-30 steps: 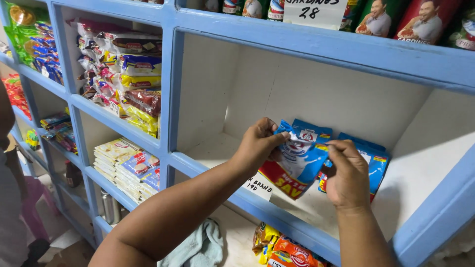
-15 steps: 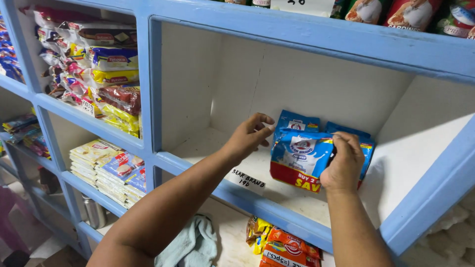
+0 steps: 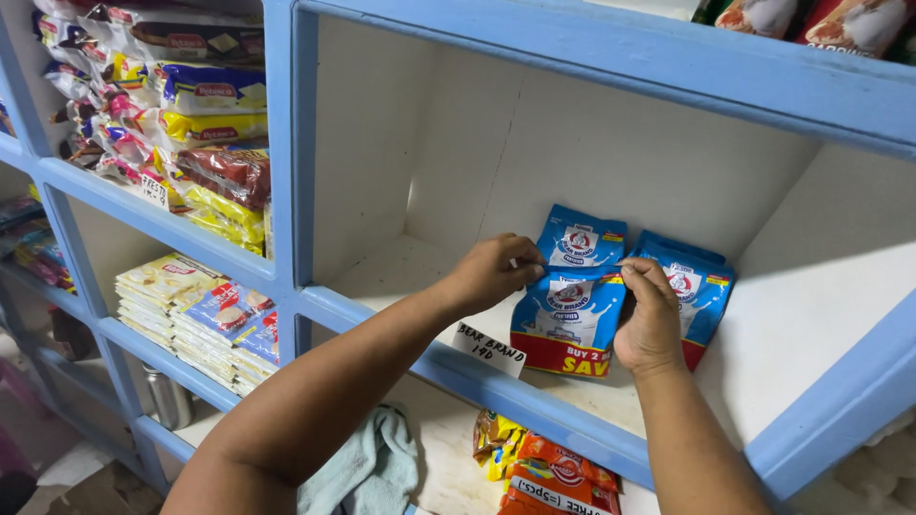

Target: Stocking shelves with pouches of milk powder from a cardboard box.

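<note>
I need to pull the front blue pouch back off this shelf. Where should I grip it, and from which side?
Likely best at the top edge of the front blue pouch, coming from the open front and above. It stands upright, leaning on the pouch behind, so its flat top seam is free. The left hand and right hand already pinch its two upper corners; its base sits on the white shelf.

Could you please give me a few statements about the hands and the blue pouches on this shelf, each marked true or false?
1. Both hands grip the top edge of the front blue pouch. True.
2. The left hand holds a bottle. False: it pinches the pouch's upper left corner.
3. The right hand is at the pouch's right side. True.
4. The pouches stand in a white compartment with a blue frame. True.
5. The cloth lies on the same shelf as the pouches. False: it lies on the shelf below.
</note>
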